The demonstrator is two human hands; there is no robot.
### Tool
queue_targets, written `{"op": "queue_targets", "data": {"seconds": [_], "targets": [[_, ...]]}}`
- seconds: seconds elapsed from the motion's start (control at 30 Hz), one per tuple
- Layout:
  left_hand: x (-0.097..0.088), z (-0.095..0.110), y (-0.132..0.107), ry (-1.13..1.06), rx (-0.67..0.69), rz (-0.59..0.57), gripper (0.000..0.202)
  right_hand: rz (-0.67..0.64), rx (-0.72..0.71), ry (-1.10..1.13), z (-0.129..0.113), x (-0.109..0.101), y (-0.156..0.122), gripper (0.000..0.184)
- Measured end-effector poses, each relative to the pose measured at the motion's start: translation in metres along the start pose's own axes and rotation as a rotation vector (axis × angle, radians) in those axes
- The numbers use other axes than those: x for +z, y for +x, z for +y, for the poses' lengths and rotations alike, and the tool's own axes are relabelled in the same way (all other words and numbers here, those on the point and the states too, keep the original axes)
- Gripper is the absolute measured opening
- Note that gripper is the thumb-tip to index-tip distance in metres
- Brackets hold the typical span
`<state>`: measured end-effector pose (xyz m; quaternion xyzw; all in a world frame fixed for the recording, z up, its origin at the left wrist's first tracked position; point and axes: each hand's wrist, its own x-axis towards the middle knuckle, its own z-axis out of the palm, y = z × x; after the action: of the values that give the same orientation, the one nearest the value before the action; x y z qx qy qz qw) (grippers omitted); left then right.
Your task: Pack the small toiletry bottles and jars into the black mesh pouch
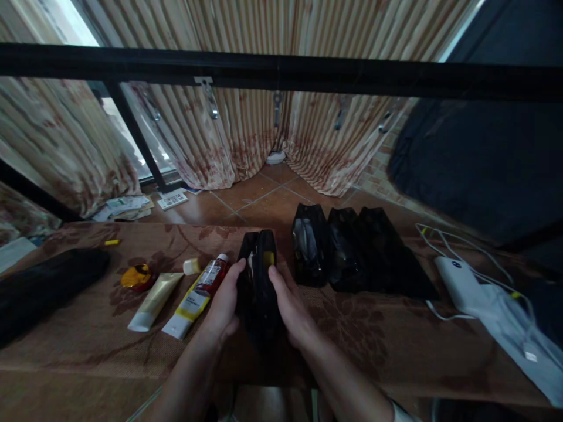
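Both my hands grip a black pouch (258,305) at the front of the cloth-covered table. My left hand (225,299) presses its left side, thumb at the top opening. On the opposite side, my right hand (294,308) is closed around it with the thumb on the rim. Something yellow (268,258) shows inside the opening; the rest of the contents is too dark to make out. Left of the pouch lie a small bottle of red liquid (213,275), a yellow-and-white tube (188,308), a cream-coloured tube (156,299) and a round amber container (136,276).
Several black pouches (310,246) stand in a row to the right. Beyond them are a white power bank (458,281) and cables. A long black case (53,287) lies at the far left. A dark metal bar (281,71) crosses above, before the curtains.
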<state>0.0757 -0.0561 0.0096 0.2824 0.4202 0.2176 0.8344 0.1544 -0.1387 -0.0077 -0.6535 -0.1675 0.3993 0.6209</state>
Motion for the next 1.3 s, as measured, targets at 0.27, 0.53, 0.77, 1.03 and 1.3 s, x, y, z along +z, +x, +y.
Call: {"op": "queue_targets", "data": {"seconds": [0.27, 0.53, 0.77, 1.03, 1.3], "targets": [[-0.011, 0.004, -0.014, 0.045, 0.0, -0.048, 0.022, -0.13, 0.031, 0.039, -0.011, -0.009, -0.01, 0.054], [-0.028, 0.028, 0.016, 0.179, 0.345, 0.021, 0.042, -0.156, -0.022, -0.113, -0.014, -0.021, -0.02, 0.06], [-0.014, 0.034, 0.068, 0.282, 0.41, -0.195, 0.047, -0.187, -0.117, -0.35, -0.004, -0.033, -0.03, 0.089], [-0.026, 0.035, 0.071, 0.325, 0.29, -0.3, 0.038, -0.024, -0.284, -0.583, 0.003, -0.052, -0.021, 0.052], [-0.044, 0.03, 0.006, 0.762, 0.611, -0.109, 0.027, 0.097, -0.371, -0.535, -0.007, -0.06, -0.012, 0.038]]}}
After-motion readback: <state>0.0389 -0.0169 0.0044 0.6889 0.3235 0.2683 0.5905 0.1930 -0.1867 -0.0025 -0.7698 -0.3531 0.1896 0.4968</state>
